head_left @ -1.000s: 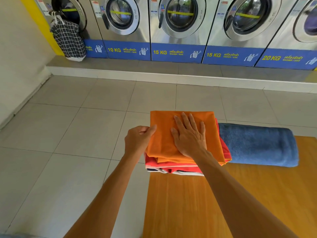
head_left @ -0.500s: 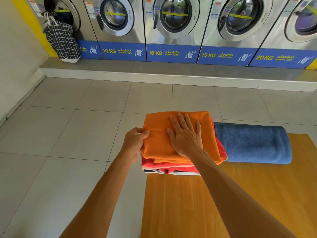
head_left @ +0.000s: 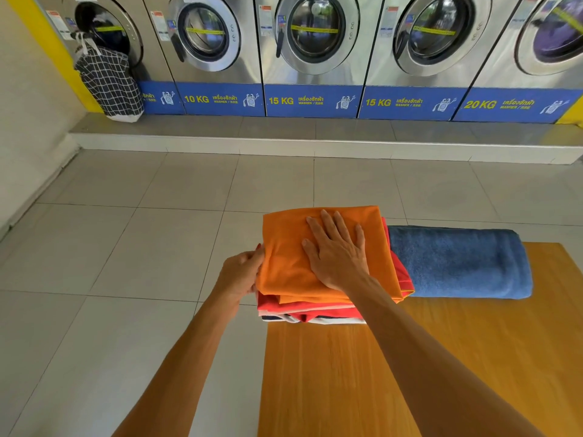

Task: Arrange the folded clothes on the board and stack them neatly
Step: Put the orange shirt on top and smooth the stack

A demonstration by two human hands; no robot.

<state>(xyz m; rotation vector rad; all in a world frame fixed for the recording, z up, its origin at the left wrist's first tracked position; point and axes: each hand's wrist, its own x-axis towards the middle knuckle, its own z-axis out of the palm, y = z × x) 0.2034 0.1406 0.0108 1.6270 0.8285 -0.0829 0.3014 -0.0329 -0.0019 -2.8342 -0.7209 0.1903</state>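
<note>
Right hand (head_left: pixel 336 255), fingers spread, presses flat on the orange garment (head_left: pixel 290 257) topping the stack at the board's (head_left: pixel 347 373) 10 o'clock corner. Left hand (head_left: pixel 241 274) pinches its left edge. Overhang risks toppling floorward.

- A folded orange cloth garment (head_left: pixel 328 247) lies flat as the top layer of a stack, just right of the frame's centre. Its surface is smooth, its left edge rounded by the fold.
- Under it sit folded red garments (head_left: pixel 303 310), their edges showing along the near side and peeping out on the right.
- At the bottom of the stack a thin white and dark navy striped folded piece (head_left: pixel 318 320) shows as a narrow band.
- A blue terry towel (head_left: pixel 457 263), folded into a thick soft rectangle, lies right of the stack, touching it.
- A honey-coloured wooden board (head_left: pixel 347 380) fills the lower right of the frame; the stack sits at its far left corner, overhanging the left edge slightly.
</note>
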